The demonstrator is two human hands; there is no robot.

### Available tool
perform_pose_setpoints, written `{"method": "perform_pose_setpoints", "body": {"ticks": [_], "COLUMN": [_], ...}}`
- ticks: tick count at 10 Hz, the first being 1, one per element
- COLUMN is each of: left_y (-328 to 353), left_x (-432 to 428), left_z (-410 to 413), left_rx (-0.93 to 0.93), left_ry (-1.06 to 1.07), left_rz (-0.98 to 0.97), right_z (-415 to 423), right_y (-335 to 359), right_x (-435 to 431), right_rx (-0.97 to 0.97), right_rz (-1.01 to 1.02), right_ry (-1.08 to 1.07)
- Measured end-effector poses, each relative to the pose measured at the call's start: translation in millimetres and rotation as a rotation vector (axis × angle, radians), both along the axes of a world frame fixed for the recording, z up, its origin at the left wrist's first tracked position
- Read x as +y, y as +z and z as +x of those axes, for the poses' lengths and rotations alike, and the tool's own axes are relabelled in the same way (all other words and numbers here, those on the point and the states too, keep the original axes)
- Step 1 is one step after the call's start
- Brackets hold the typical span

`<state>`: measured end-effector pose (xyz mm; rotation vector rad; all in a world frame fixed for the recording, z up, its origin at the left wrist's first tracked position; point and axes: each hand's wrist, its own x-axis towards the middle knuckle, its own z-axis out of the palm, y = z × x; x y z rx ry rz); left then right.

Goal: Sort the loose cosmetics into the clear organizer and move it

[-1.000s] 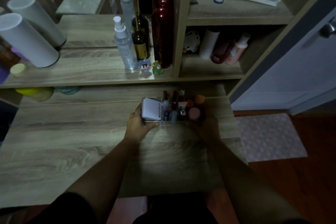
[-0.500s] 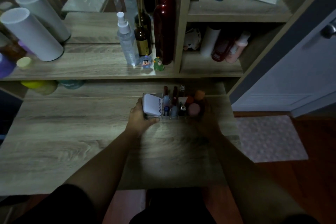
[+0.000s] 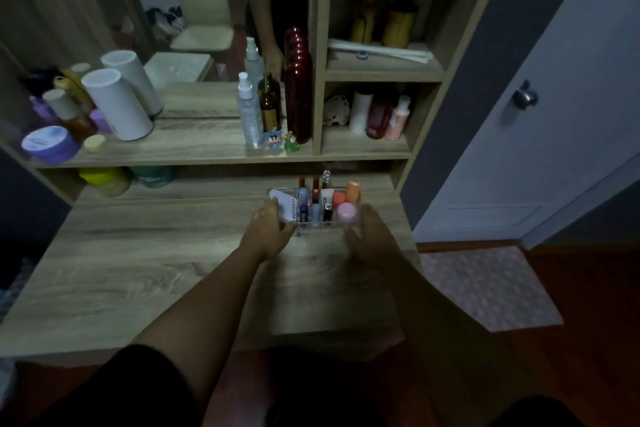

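Observation:
The clear organizer sits on the wooden desk near its back right. It holds a white box, a pink round jar, an orange tube and several lipsticks and small tubes standing upright. My left hand grips its left end, fingers over the white box. Around the right end wraps my right hand.
A shelf above the desk carries a spray bottle, a brown bottle, a tall red bottle, two small figurines, white cylinders and jars. A mirror stands behind. A door and floor mat lie to the right.
The organizer has slid a little away from me toward the back of the desk, both hands staying on it. The view has tilted upward.

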<state>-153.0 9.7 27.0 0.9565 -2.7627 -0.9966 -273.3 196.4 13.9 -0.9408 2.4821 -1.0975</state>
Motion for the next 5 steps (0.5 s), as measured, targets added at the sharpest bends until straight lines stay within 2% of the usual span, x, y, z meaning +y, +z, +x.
{"method": "perform_pose_setpoints", "body": {"ticks": [1,2,3,4,5], "left_y": [13.1,28.8,38.7,59.1,71.1], "left_x": [13.7,31.3,49.4,79.0,93.8], "left_z": [5.5,10.2,14.4,10.4,3.2], "left_rx": [-0.088,-0.231,-0.283,-0.261,-0.236], "left_ry": [-0.098,-0.199,-0.211,-0.225,-0.272], "left_rz": [-0.109,-0.230,-0.276,-0.309,-0.292], "right_z": [11.0,19.7,27.4,32.5,30.8], "right_y": [10.0,22.2,32.8,49.4,55.5], "right_x": [7.7,12.1,19.3,32.8,44.3], "right_rx": [0.043,0.054,0.109,0.216,0.244], "right_rz": [0.108,0.334,0.419,0.453,0.468], "right_ry": [-0.012,0.011,0.028,0.010,0.003]}}
